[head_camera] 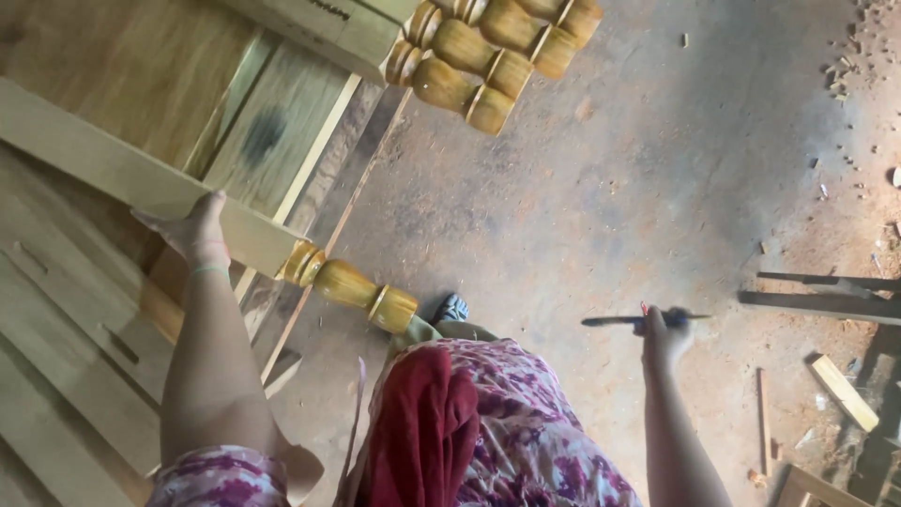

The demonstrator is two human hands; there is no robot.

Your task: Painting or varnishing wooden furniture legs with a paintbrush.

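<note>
My left hand (192, 228) rests on a long pale wooden furniture leg (122, 174), gripping its squared part near the turned, yellow-varnished end (349, 284). That end sticks out over the floor. My right hand (664, 333) is held out to the right, shut on a thin dark paintbrush (627, 320) that points left. The brush is well apart from the leg. A patterned pink garment and a red cloth (427, 422) fill the bottom middle of the view.
Several more turned, varnished legs (488, 47) lie stacked at the top. Flat wooden boards and frame parts (84, 310) cover the left. The dusty concrete floor (610, 188) has wood scraps (845, 390) and shavings at the right. A blue sandal toe (452, 307) shows below the leg.
</note>
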